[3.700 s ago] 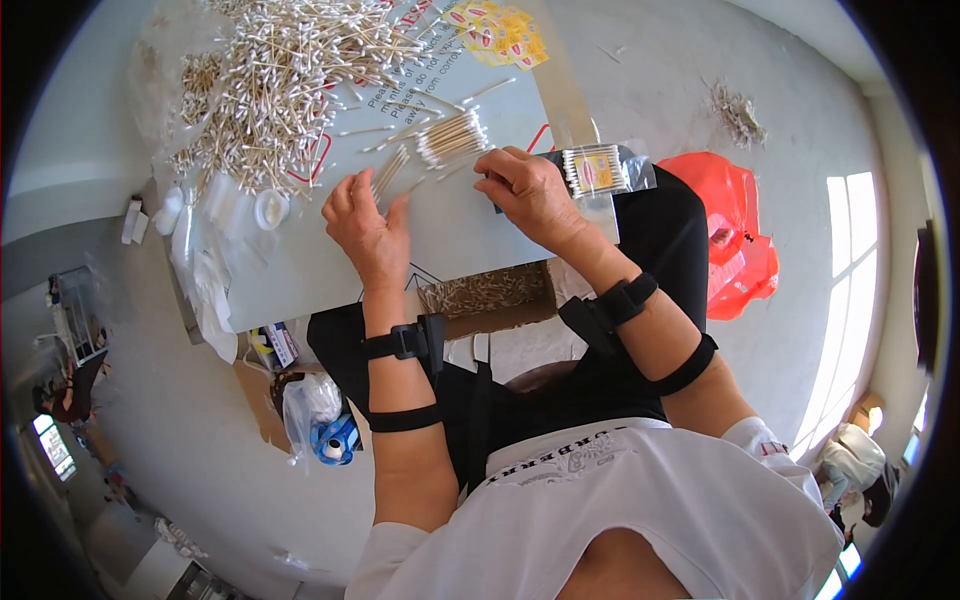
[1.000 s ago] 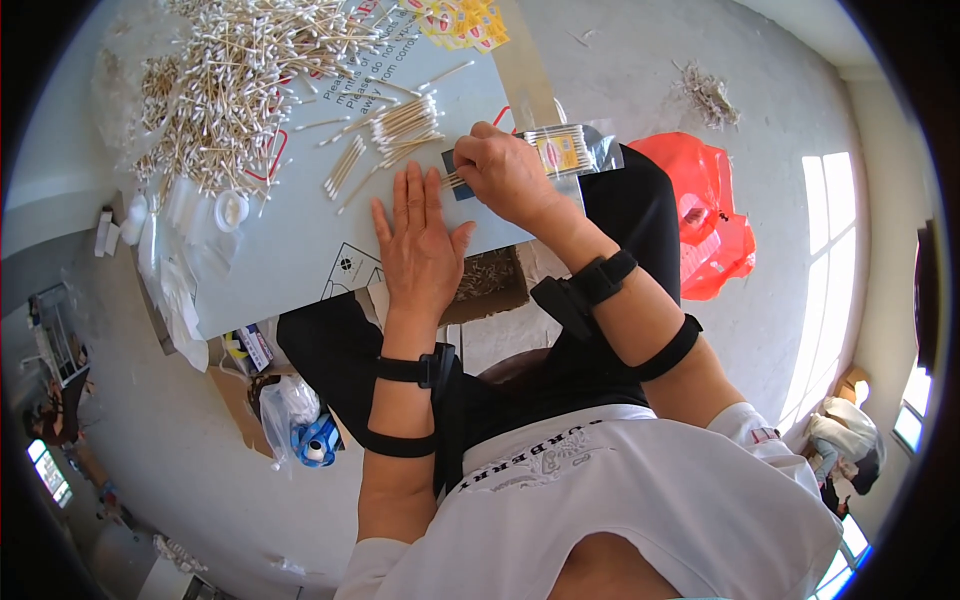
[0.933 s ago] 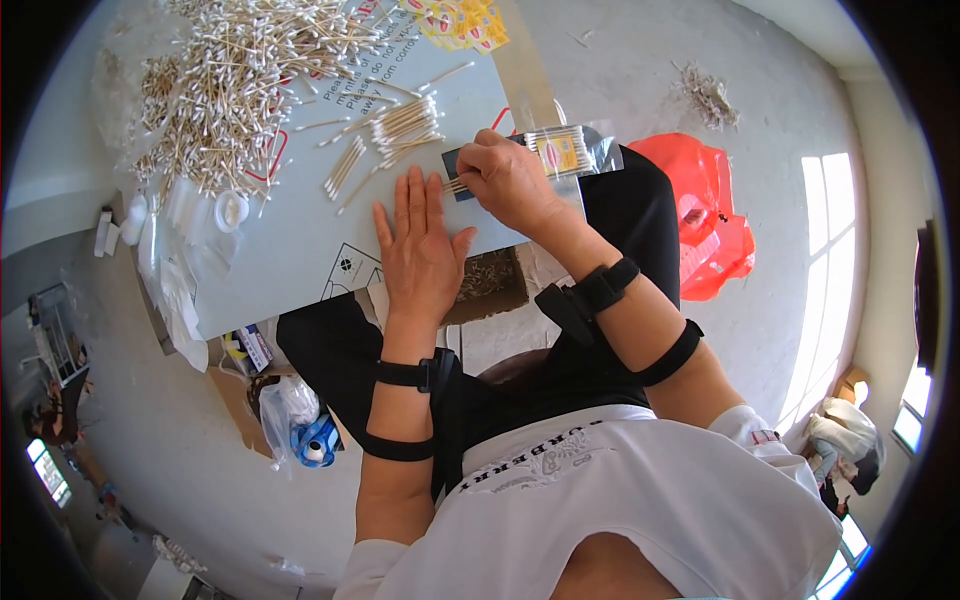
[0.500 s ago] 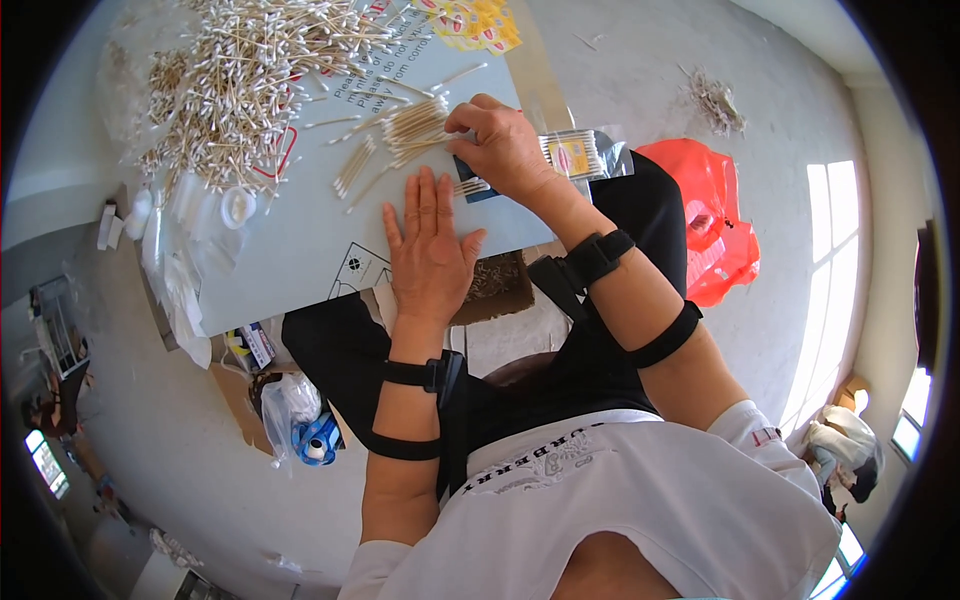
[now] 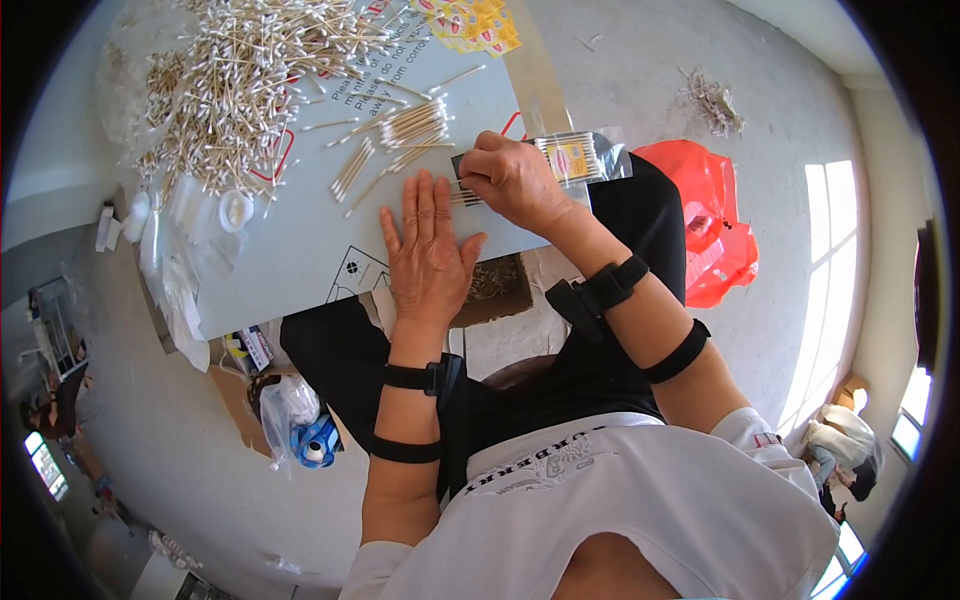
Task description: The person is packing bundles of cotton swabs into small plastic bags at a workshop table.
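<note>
My left hand (image 5: 432, 262) lies flat on the pale sheet covering the table (image 5: 290, 275), fingers stretched out and empty. My right hand (image 5: 515, 180) is bent over a small dark card (image 5: 457, 166), its thumb and fingers pinched together; what they hold, if anything, is hidden. A short row of cotton swabs (image 5: 465, 196) pokes out between the two hands, below the right fingertips. Just beyond my left fingertips, a neat bunch of cotton swabs (image 5: 415, 124) lies with a few loose swabs (image 5: 353, 168). Beside my right wrist rests a clear pack of swabs with a yellow label (image 5: 570, 158).
A big heap of cotton swabs (image 5: 225, 90) covers the far left of the table. Yellow labels (image 5: 475, 25) lie at the far edge. Clear plastic bags (image 5: 180, 270) hang at the left edge. An open carton (image 5: 500, 290) sits below the near edge; a red bag (image 5: 700, 220) lies right.
My right hand has moved from the bunch of swabs toward me and slightly right, over the dark card. My left hand has stayed flat in place.
</note>
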A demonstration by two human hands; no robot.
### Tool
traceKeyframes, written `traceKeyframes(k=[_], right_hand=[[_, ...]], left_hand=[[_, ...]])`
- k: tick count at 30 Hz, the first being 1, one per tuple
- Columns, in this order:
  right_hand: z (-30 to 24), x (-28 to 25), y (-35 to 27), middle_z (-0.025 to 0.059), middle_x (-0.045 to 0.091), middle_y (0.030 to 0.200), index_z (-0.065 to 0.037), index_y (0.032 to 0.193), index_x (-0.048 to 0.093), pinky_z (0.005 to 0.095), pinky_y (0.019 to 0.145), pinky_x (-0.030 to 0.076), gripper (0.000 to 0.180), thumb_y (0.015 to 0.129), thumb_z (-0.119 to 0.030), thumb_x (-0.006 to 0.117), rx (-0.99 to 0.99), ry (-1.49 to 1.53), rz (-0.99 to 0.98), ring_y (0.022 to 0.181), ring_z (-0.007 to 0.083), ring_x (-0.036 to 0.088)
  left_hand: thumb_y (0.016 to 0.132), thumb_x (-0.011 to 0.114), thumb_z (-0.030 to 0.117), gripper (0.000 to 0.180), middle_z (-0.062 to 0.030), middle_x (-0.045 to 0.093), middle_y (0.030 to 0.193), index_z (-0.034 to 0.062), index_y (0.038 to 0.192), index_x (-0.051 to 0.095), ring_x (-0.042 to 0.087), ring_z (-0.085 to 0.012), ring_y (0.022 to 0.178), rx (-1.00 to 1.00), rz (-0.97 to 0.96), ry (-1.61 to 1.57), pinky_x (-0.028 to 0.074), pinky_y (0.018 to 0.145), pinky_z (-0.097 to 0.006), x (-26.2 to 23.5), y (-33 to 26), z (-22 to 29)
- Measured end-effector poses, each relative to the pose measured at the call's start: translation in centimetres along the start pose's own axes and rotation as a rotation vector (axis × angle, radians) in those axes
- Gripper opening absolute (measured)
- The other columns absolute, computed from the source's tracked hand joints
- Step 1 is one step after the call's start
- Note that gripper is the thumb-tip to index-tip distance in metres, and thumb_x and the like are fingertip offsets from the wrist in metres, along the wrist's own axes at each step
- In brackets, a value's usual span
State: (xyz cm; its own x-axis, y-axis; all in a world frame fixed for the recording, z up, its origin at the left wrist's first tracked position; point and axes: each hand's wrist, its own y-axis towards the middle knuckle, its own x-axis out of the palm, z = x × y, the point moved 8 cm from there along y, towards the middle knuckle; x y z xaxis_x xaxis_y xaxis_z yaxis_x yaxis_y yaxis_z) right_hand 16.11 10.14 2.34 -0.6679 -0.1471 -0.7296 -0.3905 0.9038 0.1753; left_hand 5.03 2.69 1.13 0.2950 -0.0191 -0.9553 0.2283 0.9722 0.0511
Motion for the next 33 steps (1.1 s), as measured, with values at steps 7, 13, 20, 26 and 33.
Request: traceKeyframes(k=[7, 13, 20, 26, 33], right_hand=[[-0.3, -0.5, 3.2, 0.0093, 0.061, 0.088, -0.008, 0.092, 0.068, 0.0400, 0.069, 0.051, 0.014, 0.079, -0.013, 0.070, -0.017, 0.031, 0.155, 0.080, 0.0310, 0.064], [-0.6, 0.9, 4.3, 0.0068, 0.061, 0.089, -0.009, 0.092, 0.069, 0.0382, 0.069, 0.052, 0.014, 0.078, -0.012, 0.072, -0.101, -0.069, 0.103, 0.082, 0.0291, 0.065], [-1.1, 0.7, 3.5, 0.0053, 0.061, 0.087, -0.009, 0.085, 0.067, 0.0371, 0.068, 0.053, 0.005, 0.080, -0.009, 0.069, -0.228, -0.119, 0.131, 0.080, 0.0282, 0.065], [-0.7, 0.3, 2.7, 0.0068, 0.062, 0.082, -0.009, 0.082, 0.064, 0.0384, 0.065, 0.052, 0.001, 0.082, -0.009, 0.065, -0.206, -0.132, 0.098, 0.075, 0.0307, 0.064], [-0.7, 0.6, 4.2, 0.0088, 0.061, 0.078, -0.007, 0.078, 0.059, 0.0426, 0.062, 0.050, 0.008, 0.083, -0.011, 0.063, -0.221, -0.171, -0.078, 0.074, 0.0330, 0.063]], left_hand=[[0.090, 0.060, 0.040, 0.077, -0.0143, 0.025, 0.158, 0.0052, 0.151, 0.027, 0.020, -0.0287, 0.147, 0.015, -0.034, 0.008, 0.010, 0.118, -0.054, 0.3, 0.1, 0.0], [0.092, 0.057, 0.040, 0.076, -0.0141, 0.025, 0.157, 0.0056, 0.151, 0.025, 0.020, -0.0298, 0.147, 0.019, -0.024, 0.001, 0.009, 0.118, -0.055, 0.6, -0.1, 0.0], [0.092, 0.056, 0.042, 0.076, -0.0144, 0.025, 0.157, 0.0051, 0.151, 0.025, 0.019, -0.0302, 0.147, 0.025, -0.015, 0.003, 0.009, 0.118, -0.054, 0.5, 0.0, 0.0], [0.092, 0.056, 0.042, 0.077, -0.0137, 0.024, 0.158, 0.0053, 0.151, 0.024, 0.018, -0.0295, 0.147, 0.010, -0.026, 0.007, 0.009, 0.118, -0.053, 0.6, 0.0, 0.0], [0.091, 0.057, 0.041, 0.077, -0.0128, 0.022, 0.158, 0.0064, 0.152, 0.023, 0.017, -0.0290, 0.148, 0.018, -0.020, 0.029, 0.009, 0.118, -0.053, 0.7, -0.1, -0.1]])
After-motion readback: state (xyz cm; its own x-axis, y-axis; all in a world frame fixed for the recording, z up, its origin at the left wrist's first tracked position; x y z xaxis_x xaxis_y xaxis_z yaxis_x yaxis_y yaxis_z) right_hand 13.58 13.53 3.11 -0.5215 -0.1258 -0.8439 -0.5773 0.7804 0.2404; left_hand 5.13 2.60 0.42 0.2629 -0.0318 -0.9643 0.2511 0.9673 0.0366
